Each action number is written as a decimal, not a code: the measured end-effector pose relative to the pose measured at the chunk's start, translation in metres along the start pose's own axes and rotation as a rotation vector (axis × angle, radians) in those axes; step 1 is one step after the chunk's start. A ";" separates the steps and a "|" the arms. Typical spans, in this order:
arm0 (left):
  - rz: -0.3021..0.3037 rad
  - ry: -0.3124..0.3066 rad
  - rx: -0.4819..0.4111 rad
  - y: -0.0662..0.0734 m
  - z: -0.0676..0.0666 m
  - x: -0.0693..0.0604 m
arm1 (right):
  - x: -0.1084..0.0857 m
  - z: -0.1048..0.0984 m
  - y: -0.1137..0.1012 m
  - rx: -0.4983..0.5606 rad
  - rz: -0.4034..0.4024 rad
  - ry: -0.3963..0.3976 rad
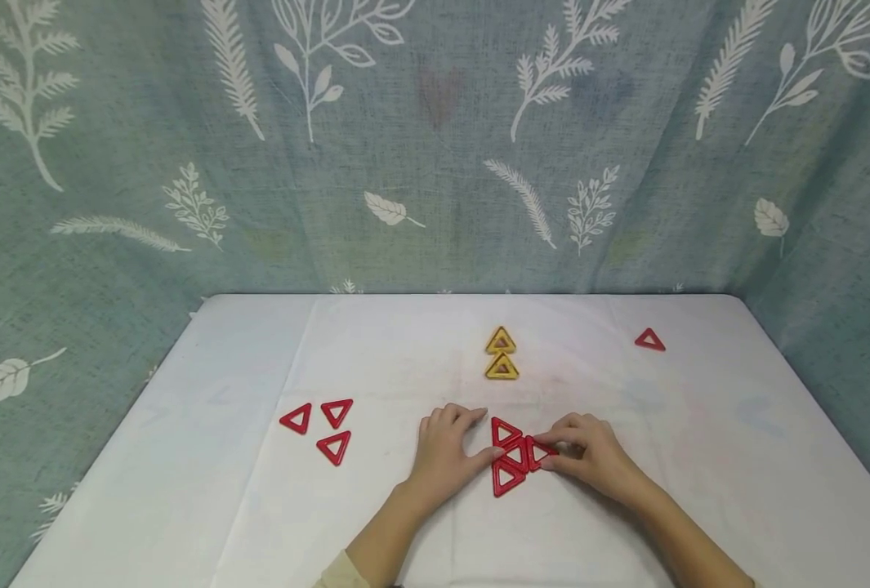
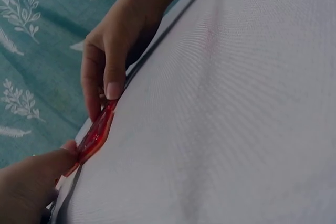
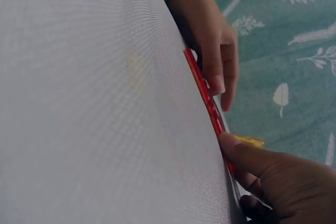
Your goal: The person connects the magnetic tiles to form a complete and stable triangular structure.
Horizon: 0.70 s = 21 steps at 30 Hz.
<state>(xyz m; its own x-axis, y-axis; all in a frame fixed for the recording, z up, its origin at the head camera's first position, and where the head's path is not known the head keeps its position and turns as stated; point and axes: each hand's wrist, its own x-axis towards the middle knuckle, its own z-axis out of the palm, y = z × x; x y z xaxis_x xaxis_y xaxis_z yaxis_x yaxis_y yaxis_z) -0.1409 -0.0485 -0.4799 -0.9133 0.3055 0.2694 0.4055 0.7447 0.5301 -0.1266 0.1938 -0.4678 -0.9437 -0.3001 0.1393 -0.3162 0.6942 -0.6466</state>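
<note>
On the left of the white table [image 1: 185,506], three loose red triangles [image 1: 308,418] lie near one another, well apart from the hands. Next comes the left hand [image 1: 443,453], its fingers spread from the thumb, the thumb tip touching the left side of a cluster of four red triangles [image 1: 507,489]. Three of these form an upright row, edge to edge, with the middle one pointing left. Above the cluster, farther back, are two yellow triangles [image 1: 501,376], one just behind the other; whether either is a stack I cannot tell. The fourth red triangle of the cluster [image 1: 529,455] sits to the row's right, pointing right, pinched between thumb and fingers of the right hand [image 1: 589,453]. Far right, toward the back edge, lies one single red triangle [image 1: 651,347], making eight red in all.
</note>
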 end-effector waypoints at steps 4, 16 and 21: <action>0.012 -0.038 0.031 0.001 -0.001 0.000 | -0.001 0.006 -0.002 -0.027 -0.037 0.058; -0.013 -0.028 0.043 0.002 0.000 0.001 | 0.001 0.015 -0.007 -0.151 -0.045 0.118; -0.039 -0.030 0.027 0.004 0.000 0.001 | 0.001 0.015 -0.009 -0.161 -0.035 0.126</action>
<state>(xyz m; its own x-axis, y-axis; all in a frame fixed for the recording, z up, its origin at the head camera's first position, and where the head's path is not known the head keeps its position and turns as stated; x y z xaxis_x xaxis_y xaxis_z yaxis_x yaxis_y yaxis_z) -0.1404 -0.0452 -0.4776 -0.9293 0.2932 0.2248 0.3688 0.7720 0.5178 -0.1234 0.1776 -0.4732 -0.9332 -0.2493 0.2589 -0.3514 0.7835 -0.5124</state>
